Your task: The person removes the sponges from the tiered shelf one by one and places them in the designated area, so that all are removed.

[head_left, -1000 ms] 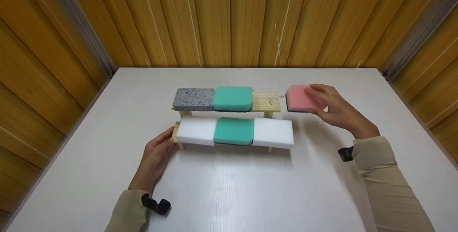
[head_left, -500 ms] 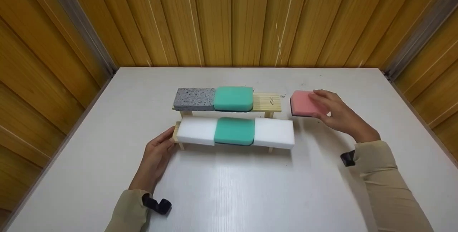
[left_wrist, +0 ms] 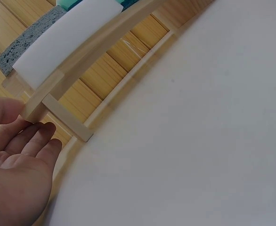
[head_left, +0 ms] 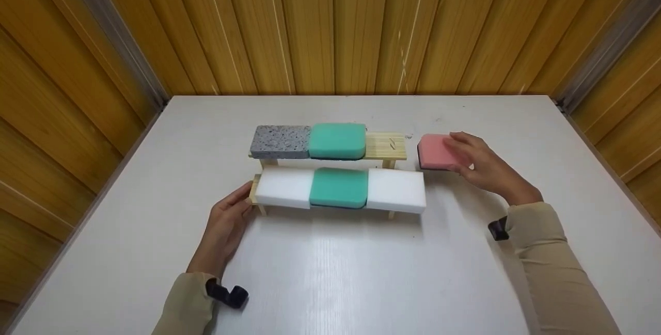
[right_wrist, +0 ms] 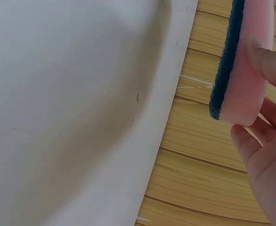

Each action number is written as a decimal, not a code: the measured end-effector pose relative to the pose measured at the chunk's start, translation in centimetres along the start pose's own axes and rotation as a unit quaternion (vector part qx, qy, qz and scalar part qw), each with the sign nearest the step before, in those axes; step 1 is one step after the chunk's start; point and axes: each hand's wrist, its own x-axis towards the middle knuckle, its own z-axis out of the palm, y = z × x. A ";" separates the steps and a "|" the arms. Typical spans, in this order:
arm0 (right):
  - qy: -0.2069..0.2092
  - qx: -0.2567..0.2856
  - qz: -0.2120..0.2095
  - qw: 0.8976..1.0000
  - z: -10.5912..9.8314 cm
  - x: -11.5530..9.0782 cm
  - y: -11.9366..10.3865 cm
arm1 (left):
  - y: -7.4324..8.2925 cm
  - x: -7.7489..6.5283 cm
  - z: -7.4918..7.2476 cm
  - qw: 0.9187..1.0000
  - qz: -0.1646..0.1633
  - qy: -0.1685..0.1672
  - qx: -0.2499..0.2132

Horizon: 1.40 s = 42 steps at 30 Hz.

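Note:
My right hand point(head_left: 480, 162) grips a pink sponge point(head_left: 436, 152) in the air, to the right of two small wooden racks. Its dark blue scouring layer point(right_wrist: 227, 61) shows in the right wrist view. At the left end of the front rack point(left_wrist: 72, 70), my left hand point(head_left: 227, 221) pinches the wood between thumb and fingers. That rack carries a white sponge point(head_left: 285, 187), a green sponge point(head_left: 339, 188) and another white sponge point(head_left: 396, 190). On the back rack point(head_left: 384, 145) lie a grey speckled sponge point(head_left: 280, 142) and a green sponge point(head_left: 337, 140); bare wood shows at its right end.
Both racks stand on short legs on a white table point(head_left: 330, 273). Wood-patterned panels point(head_left: 335, 30) rise behind the table and at both sides. A black strap piece point(head_left: 227, 293) sits at the left cuff, and another point(head_left: 498, 228) at the right.
My right hand has moved slightly toward me with the pink sponge, and the sponge sits a little lower and farther right in the head view. My left hand stays at the front rack.

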 end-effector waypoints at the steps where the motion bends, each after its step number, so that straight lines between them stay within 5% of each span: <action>1: -0.005 -0.002 0.002 1.000 0.1 0.0 0.1 | 0.0 0.0 0.0 1.000 0.002 0.000 0.000; 21: -0.060 0.022 0.033 0.997 1.4 -0.4 1.6 | 0.1 0.0 0.3 1.000 0.009 0.013 0.008; 42: -0.143 0.030 0.101 0.984 1.5 -0.1 1.5 | 0.0 0.0 0.2 1.000 0.001 0.007 -0.007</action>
